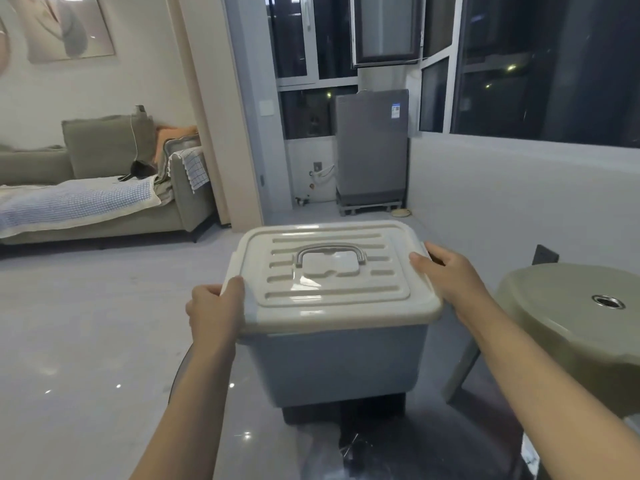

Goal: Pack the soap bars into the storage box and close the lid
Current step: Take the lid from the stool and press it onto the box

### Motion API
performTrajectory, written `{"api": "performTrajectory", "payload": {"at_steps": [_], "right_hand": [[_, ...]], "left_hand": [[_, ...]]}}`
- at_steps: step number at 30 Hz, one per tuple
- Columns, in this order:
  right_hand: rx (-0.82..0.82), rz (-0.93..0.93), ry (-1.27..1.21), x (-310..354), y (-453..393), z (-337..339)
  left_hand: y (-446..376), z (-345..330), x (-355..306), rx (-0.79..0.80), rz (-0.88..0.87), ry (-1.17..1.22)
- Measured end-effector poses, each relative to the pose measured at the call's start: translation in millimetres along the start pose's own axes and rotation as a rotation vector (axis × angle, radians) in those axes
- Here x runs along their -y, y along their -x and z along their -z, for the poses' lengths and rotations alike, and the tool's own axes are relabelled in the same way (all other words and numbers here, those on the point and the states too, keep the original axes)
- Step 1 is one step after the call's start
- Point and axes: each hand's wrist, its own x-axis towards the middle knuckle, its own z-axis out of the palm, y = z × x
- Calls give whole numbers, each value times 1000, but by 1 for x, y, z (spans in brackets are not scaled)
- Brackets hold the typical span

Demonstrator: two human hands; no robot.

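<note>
1. The grey-blue plastic storage box (341,362) is held up in front of the person, above the glossy grey floor (86,341); soap bars are not visible.
2. Its cream ribbed plastic lid (332,275) sits flat on top, the grey carrying handle (330,252) lying folded down.
3. The left hand (213,308) grips the lid's left rim, thumb on top, fingers curled underneath.
4. The right hand (446,271) grips the right rim, thumb on the lid, fingers wrapped over the edge.
5. Just to the right stands an olive-green round plastic stool (571,317).
6. Farther back are a grey-green fabric sofa (104,188) and a grey washing machine (372,147).
</note>
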Motion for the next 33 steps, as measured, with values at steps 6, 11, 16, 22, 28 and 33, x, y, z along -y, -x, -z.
{"api": "performTrajectory", "payload": {"at_steps": [6,11,16,22,28,33], "right_hand": [[114,-228,-69,-19,-14,0],[134,-273,-107,-27,-17,-3],[83,-307,-128,-27,-16,-3],[100,-494,-90,-28,-9,-1],[27,-492,-43,-28,-8,2],[-82,-350,36,-23,-5,0]], "left_hand": [[-3,3,10,62,-24,-176],[1,0,15,171,7,-96],[-2,0,14,192,75,14],[-6,-1,15,261,217,106],[-9,5,19,371,376,257],[-14,9,21,256,201,212]]}}
